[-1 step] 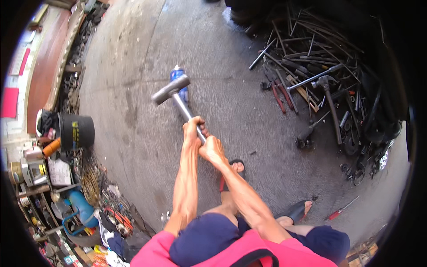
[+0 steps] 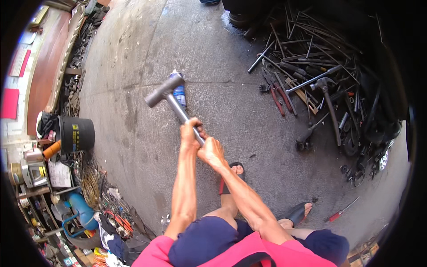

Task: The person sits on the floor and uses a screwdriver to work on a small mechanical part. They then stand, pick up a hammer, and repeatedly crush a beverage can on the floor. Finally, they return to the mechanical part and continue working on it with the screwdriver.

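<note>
Both my hands grip a sledgehammer (image 2: 176,108) by its grey metal handle, one behind the other. My left hand (image 2: 190,133) is wrapped round the handle nearer the head. My right hand (image 2: 211,152) closes round its lower end, touching the left. The thick grey head points away from me, tilted across the view. Partly hidden behind it is a blue spray can (image 2: 179,95) with a pale top. Whether the hammer touches the can, I cannot tell.
Rods, pliers (image 2: 279,95), a claw hammer (image 2: 329,107) and other tools are heaped at the right. A red-handled screwdriver (image 2: 342,210) lies near my sandalled foot (image 2: 297,213). At the left stand a black bucket (image 2: 76,134), a blue tank (image 2: 82,212) and cluttered shelves.
The hammer head has shifted slightly to the left, uncovering more of the blue can. Both hands keep their grip on the handle.
</note>
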{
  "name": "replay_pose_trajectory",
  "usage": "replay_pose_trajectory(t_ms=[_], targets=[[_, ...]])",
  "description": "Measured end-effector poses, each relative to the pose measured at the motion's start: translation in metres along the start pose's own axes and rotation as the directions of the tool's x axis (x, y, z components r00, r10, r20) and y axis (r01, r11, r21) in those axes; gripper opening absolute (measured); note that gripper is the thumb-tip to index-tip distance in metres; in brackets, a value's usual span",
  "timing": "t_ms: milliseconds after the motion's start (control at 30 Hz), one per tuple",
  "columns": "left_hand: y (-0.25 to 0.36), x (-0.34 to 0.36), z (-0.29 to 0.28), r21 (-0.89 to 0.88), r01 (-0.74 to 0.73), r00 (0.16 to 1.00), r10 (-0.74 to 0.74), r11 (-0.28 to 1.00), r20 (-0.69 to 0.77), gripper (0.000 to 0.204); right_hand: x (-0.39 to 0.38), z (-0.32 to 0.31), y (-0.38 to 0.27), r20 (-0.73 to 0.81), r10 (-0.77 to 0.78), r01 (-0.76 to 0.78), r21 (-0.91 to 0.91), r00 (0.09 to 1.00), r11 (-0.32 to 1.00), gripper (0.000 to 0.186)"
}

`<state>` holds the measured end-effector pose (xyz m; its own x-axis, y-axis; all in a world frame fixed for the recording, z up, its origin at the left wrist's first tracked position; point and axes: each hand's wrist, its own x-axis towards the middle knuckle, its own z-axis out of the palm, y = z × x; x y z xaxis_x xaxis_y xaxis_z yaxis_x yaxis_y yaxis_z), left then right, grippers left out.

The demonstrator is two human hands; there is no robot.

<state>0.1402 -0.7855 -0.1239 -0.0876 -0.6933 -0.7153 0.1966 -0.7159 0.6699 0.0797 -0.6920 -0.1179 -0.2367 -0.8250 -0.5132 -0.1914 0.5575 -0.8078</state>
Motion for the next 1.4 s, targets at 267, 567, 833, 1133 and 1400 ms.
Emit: replay_pose_trajectory(t_ms=[267,567,833,1133,1400], targets=[[-0.018,-0.050,0.011,-0.090,0.164,0.985,-0.158,0.982,0.074,0.015,-0.047,-0.023,0.001,0.032,0.075,-0.077,0.071,0.997,0.995,0.023],[0.046,-0.131,0.018,-0.069,-0.320,0.947,0.321,0.945,-0.006,0.013,-0.077,-0.023,-0.048,0.023,-0.328,0.324,0.111,0.944,0.940,0.023],[0.128,-0.134,0.015,-0.221,-0.663,0.626,0.692,0.715,0.361,0.009,-0.034,-0.012,-0.124,-0.138,-0.585,0.593,0.017,0.799,0.805,0.019],[-0.030,-0.015,0.009,0.199,-0.006,1.000,0.010,0.980,-0.018,0.010,-0.008,0.017,0.038,-0.078,0.131,-0.123,0.101,0.988,0.987,0.031],[-0.058,-0.042,0.019,0.186,0.286,0.958,-0.274,0.940,-0.089,0.011,-0.053,-0.030,0.022,0.010,0.110,-0.107,0.346,0.994,0.932,0.020]])
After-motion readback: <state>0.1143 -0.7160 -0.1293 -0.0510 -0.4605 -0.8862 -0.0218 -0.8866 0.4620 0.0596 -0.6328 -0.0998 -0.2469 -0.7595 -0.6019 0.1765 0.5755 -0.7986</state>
